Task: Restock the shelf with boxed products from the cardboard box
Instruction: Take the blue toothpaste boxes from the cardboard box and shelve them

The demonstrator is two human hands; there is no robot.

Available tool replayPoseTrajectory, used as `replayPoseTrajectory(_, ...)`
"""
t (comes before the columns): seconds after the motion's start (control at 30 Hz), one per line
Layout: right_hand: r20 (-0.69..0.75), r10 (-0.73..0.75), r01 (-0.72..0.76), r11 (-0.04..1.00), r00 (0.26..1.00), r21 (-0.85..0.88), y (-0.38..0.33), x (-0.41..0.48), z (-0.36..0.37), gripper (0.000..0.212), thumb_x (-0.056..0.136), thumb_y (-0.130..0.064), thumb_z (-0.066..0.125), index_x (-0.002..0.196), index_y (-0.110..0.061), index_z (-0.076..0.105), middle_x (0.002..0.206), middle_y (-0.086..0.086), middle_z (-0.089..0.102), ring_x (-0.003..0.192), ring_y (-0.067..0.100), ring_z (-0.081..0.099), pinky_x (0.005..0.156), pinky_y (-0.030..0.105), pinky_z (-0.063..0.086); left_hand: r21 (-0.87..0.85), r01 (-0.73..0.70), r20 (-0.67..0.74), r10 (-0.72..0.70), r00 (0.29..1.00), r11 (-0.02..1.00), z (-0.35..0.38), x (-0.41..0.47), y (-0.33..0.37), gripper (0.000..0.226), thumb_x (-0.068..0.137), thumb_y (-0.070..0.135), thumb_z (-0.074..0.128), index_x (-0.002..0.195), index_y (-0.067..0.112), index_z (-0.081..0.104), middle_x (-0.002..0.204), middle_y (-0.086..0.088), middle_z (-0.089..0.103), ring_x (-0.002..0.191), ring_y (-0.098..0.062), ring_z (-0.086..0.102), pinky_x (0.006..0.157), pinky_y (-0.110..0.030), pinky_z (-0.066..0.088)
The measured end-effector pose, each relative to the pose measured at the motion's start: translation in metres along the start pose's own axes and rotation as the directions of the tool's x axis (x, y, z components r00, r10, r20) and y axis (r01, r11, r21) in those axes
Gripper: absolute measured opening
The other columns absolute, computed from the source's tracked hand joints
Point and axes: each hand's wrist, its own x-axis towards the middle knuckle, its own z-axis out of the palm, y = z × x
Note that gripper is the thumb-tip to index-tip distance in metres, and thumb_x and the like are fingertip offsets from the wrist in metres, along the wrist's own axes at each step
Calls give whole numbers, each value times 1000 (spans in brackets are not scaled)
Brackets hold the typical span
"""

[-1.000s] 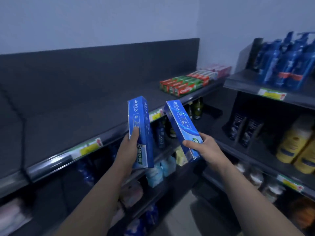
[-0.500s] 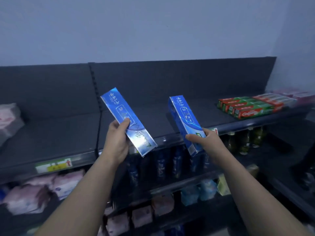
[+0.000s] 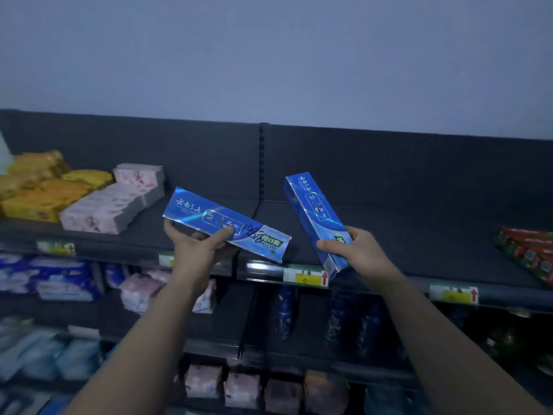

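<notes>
While both hands grip boxes: L hand [image 3: 196, 250] shut on left box [image 3: 224, 224] | R hand [image 3: 357, 254] on right box [image 3: 317, 218] | step: carry to shelf [image 3: 404, 232] | next: lay flat, prob. bare mid span

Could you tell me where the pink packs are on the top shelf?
The pink packs lie at the left of the top shelf, beside the yellow packs.

Red-and-green cardboard boxes [image 3: 529, 253] on the top shelf are cut off by the right edge. Dark blue bottles [image 3: 338, 319] on the shelf below are too dim and blurred to identify. Bottom-left white-blue soft packs [image 3: 45, 354] are blurred, labels unreadable.
</notes>
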Motion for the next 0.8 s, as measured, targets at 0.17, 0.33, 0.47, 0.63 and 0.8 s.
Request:
replayPoseTrajectory(0.17, 68, 5, -5, 1000, 998, -3, -9, 17, 38, 36, 72, -19, 82, 105, -13, 68, 92, 7, 75, 77, 28, 72, 62, 37, 57, -27, 1, -58, -3, 998, 1000, -36, 12, 15, 71, 86, 2, 66, 132, 29, 19, 104, -19, 60, 88, -38, 67, 74, -44, 59)
replayPoseTrajectory(0.33, 75, -20, 21, 1000, 997, -10, -20, 36, 72, 35, 70, -19, 83, 103, -15, 70, 89, 5, 76, 75, 23, 72, 64, 32, 55, -61, 66, -34, -68, 997, 996, -69, 56, 22, 66, 90, 10, 63, 135, 28, 18, 121, -17, 59, 89, -38, 69, 85, -54, 54)
replayPoseTrajectory(0.47, 29, -23, 23, 1000, 999, -9, -28, 53, 94, 37, 70, -17, 83, 104, -15, 70, 91, 2, 76, 78, 21, 73, 65, 30, 54, 21, 133, -9, -133, 991, 991, -91, 100, 18, 58, 84, 12, 70, 125, 17, 30, 103, -13, 67, 76, -19, 68, 94, -47, 50)
replayPoseTrajectory(0.63, -44, 2, -4, 999, 999, -36, -33, 67, 121, 37, 69, -18, 84, 103, -16, 70, 91, 2, 76, 79, 22, 73, 69, 33, 58, 276, 63, 1, -66, 998, 959, -113, 146, 18, 49, 71, 4, 80, 110, 2, 49, 93, -13, 59, 72, -15, 62, 64, -20, 52)
replayPoseTrajectory(0.8, -136, 34, -34, 999, 990, 2, -31, 72, 142, 35, 70, -17, 84, 103, -13, 70, 88, 5, 76, 75, 23, 72, 64, 34, 57, 509, 66, 59, -112, 992, 858, -131, 175, 21, 75, 54, 22, 92, 118, 9, 53, 106, -2, 66, 92, -17, 64, 83, -31, 52)
